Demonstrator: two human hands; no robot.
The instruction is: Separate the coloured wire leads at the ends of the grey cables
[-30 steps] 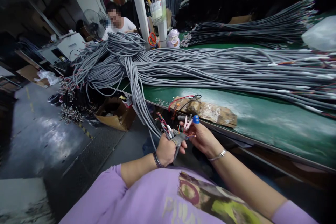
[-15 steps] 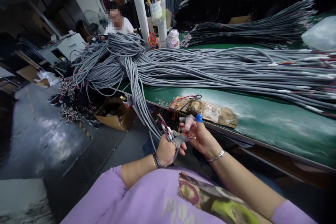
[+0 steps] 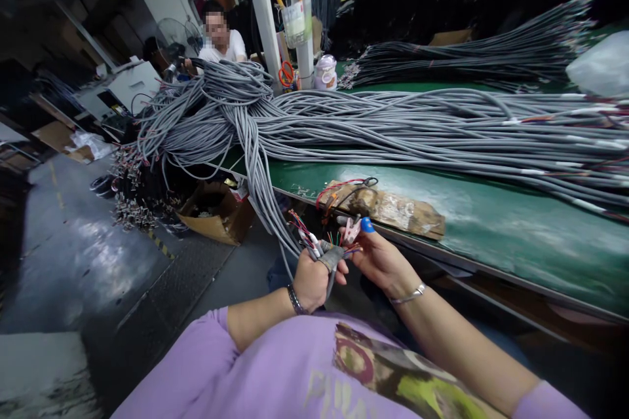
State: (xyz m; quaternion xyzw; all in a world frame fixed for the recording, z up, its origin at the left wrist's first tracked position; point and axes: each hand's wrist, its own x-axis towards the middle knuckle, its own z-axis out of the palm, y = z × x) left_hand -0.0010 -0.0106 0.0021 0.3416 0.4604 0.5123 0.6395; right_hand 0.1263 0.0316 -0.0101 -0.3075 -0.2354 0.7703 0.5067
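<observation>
My left hand (image 3: 313, 280) is closed around a bundle of grey cables (image 3: 265, 200) that hang down from the table. Its thumb looks wrapped in grey tape. Stripped cable ends with thin coloured wires (image 3: 303, 229) stick up out of the fist. More fine wires (image 3: 351, 250) fan out toward the right. My right hand (image 3: 381, 258) is closed in a pinch beside these wires, with blue wrapping (image 3: 367, 225) on its thumb tip. A pale pink piece (image 3: 352, 230) shows at its fingertips; whether it is finger wrapping or a held tool I cannot tell.
Long grey cables (image 3: 393, 127) cover much of the green table (image 3: 491, 209). Near its front edge lies a tape-wrapped wooden block (image 3: 407, 213) with wires. Dark cables (image 3: 466, 55) lie behind. A cardboard box (image 3: 216, 213) stands below, and a person (image 3: 223, 46) is across the table.
My right fingers and the pink piece have shifted slightly, and the pink piece has turned. The left hand keeps its grip on the cables. The person across has moved a little.
</observation>
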